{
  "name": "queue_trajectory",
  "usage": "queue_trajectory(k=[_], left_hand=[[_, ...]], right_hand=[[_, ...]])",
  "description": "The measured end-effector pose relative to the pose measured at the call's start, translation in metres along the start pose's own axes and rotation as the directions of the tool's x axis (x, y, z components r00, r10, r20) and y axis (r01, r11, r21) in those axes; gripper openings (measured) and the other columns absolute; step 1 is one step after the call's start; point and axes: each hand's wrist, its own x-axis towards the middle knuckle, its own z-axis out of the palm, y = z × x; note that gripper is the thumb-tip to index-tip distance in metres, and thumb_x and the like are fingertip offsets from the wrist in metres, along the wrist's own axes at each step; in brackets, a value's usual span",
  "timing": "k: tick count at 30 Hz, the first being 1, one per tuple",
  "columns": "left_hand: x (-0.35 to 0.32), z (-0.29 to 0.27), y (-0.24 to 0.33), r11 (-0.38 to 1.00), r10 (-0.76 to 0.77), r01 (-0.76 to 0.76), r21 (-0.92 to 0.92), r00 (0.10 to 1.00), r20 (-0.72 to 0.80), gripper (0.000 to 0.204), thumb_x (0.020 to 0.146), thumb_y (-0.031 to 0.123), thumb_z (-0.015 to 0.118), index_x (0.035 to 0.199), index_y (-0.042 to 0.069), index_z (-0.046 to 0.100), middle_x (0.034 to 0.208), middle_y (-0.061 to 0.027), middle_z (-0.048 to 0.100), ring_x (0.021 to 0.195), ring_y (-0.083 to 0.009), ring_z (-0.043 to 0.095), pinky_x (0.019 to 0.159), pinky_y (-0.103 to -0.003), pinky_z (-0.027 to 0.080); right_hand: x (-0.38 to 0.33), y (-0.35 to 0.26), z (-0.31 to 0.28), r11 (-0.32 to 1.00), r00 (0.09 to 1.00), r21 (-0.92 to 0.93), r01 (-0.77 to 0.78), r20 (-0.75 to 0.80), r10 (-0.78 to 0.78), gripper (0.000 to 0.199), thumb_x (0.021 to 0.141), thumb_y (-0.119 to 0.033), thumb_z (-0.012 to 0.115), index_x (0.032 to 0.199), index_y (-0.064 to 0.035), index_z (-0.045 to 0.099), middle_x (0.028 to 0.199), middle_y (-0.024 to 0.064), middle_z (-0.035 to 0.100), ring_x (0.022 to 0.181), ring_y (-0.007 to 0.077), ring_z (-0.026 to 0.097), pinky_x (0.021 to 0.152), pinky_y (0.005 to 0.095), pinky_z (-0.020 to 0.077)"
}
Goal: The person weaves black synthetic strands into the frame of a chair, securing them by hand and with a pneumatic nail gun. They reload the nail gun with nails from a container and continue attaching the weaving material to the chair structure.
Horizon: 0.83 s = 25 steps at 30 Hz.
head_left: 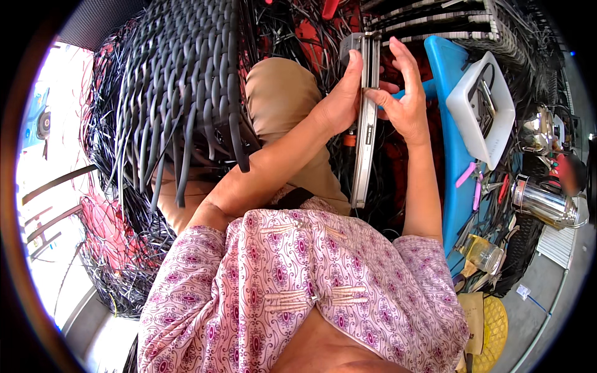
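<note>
A long, narrow staple gun with a silvery metal rail and a dark grey body stands nearly lengthwise before me. My left hand is wrapped round its upper part, thumb pointing up along the side. Beside the rail, my right hand has its fingers stretched and apart, and its thumb tip touches the rail's edge. Left of my arms a dark grey woven wicker piece rests against my leg, with loose strand ends hanging at its lower edge.
On the right, a white plastic tray with small metal items sits on a blue plastic stool. Pink-handled snips, a steel cylinder and a clear jar lie beyond. Black strands heap at left; a striped woven piece stands ahead.
</note>
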Motion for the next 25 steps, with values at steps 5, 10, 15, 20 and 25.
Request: queue_trajectory(k=[5,10,15,20,25], left_hand=[[-0.008,0.042,0.031,0.956,0.169,-0.207,0.206,0.968,0.186,0.077,0.094,0.068,0.023,0.142,0.009,0.035,0.120,-0.0093,0.057,0.100,-0.0179,0.061,0.080,-0.032,0.055],[-0.030,0.092,0.062,0.869,0.158,-0.243,0.432,0.962,0.225,0.095,0.083,0.082,0.016,0.129,0.006,0.047,0.061,-0.0054,0.055,0.046,-0.0126,0.055,0.044,-0.025,0.049],[-0.050,0.141,0.081,0.794,0.237,-0.251,0.553,0.967,0.098,0.101,0.075,0.089,0.007,0.083,0.004,0.061,0.059,-0.0043,0.054,0.045,-0.0096,0.052,0.043,-0.021,0.046],[-0.063,0.153,0.087,0.779,0.250,-0.384,0.496,0.915,0.315,0.095,0.076,0.088,0.010,0.099,0.010,0.059,0.060,-0.0040,0.054,0.045,-0.0102,0.052,0.040,-0.023,0.043],[-0.062,0.163,0.084,0.821,0.186,-0.295,0.488,0.948,0.260,0.113,0.066,0.093,-0.004,0.091,0.006,0.065,0.063,-0.0075,0.057,0.051,-0.0155,0.055,0.051,-0.023,0.048]], right_hand=[[0.026,-0.015,-0.032,0.984,0.989,0.101,0.146,0.022,-0.149,0.098,0.069,-0.033,0.083,0.146,-0.0036,0.029,0.148,0.0166,0.034,0.135,0.0302,0.036,0.110,0.0371,0.0325],[0.049,-0.085,-0.065,0.964,0.959,-0.053,0.260,-0.105,-0.265,0.103,0.064,-0.039,0.083,0.143,0.0013,0.030,0.140,0.0193,0.042,0.131,0.0305,0.039,0.109,0.0388,0.0294],[0.050,-0.106,-0.093,0.958,0.959,0.092,0.272,-0.111,-0.262,0.101,0.067,-0.028,0.083,0.145,0.0040,0.027,0.144,0.0184,0.039,0.135,0.0301,0.036,0.113,0.0399,0.0253],[0.048,-0.127,-0.097,0.913,0.896,0.208,0.350,-0.361,-0.261,0.085,0.069,-0.023,0.084,0.136,0.0083,0.041,0.127,0.0192,0.054,0.118,0.0235,0.052,0.104,0.0359,0.0381],[0.047,-0.141,-0.103,0.940,0.917,0.245,0.237,-0.375,-0.133,0.059,0.086,-0.007,0.069,0.136,0.0085,0.041,0.127,0.0152,0.056,0.114,0.0189,0.055,0.099,0.0294,0.0422]])
